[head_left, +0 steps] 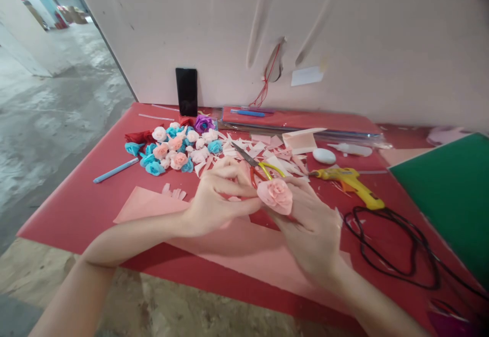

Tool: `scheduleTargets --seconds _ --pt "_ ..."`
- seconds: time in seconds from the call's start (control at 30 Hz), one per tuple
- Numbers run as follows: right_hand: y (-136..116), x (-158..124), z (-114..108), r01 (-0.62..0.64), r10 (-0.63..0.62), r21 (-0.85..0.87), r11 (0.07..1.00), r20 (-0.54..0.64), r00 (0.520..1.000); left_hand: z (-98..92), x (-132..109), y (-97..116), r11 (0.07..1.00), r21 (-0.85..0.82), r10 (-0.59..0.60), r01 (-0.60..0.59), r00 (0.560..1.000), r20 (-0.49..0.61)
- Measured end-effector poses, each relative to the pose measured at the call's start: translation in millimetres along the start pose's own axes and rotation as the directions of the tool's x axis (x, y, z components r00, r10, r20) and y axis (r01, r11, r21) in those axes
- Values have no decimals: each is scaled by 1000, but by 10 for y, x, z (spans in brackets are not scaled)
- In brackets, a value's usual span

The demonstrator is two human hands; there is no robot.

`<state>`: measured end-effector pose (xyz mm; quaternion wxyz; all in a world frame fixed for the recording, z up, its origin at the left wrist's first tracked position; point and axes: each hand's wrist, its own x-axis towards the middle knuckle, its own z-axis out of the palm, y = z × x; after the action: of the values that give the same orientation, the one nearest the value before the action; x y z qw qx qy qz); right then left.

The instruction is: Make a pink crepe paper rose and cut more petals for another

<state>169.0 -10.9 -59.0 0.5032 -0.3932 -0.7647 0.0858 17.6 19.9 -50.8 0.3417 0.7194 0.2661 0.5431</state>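
A pink paper rose (pixel 275 194) is held above the red table (pixel 76 209). My right hand (pixel 311 232) grips it from below with closed fingers. My left hand (pixel 219 194) pinches the rose's left side between thumb and forefinger. Under both hands lies a pink paper sheet (pixel 237 248). Just behind the rose lie scissors (pixel 254 164) with yellow and red handles on a heap of pink and white paper scraps (pixel 267 153).
A pile of finished paper roses (pixel 175 148), white, pink, blue, red and purple, sits at the back left. A blue pen (pixel 115 170), a black phone (pixel 186 91) leaning on the wall, a yellow glue gun (pixel 353 184) with black cord (pixel 393 245), and a green sheet (pixel 454 194) surround them.
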Motion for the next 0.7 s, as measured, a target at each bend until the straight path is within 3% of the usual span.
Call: scheduleTargets --seconds 0.3,0.4,0.47,0.57,0.7 --pt "95 2 -48 183 -195 -145 972 -67 979 9 29 -84 989 23 143 -143 989 -21" --pt "127 7 -127 295 -328 -277 914 -80 941 3 71 -164 990 37 136 -136 991 -2" --pt "121 11 -164 363 -412 -356 861 -69 909 11 87 -241 983 76 165 -170 984 73" --pt "77 11 -181 381 -421 -393 837 -17 907 32 95 -352 937 150 285 -317 937 203" --pt "44 -7 -145 344 -360 -336 876 18 933 31 98 -445 852 226 435 -472 879 194"
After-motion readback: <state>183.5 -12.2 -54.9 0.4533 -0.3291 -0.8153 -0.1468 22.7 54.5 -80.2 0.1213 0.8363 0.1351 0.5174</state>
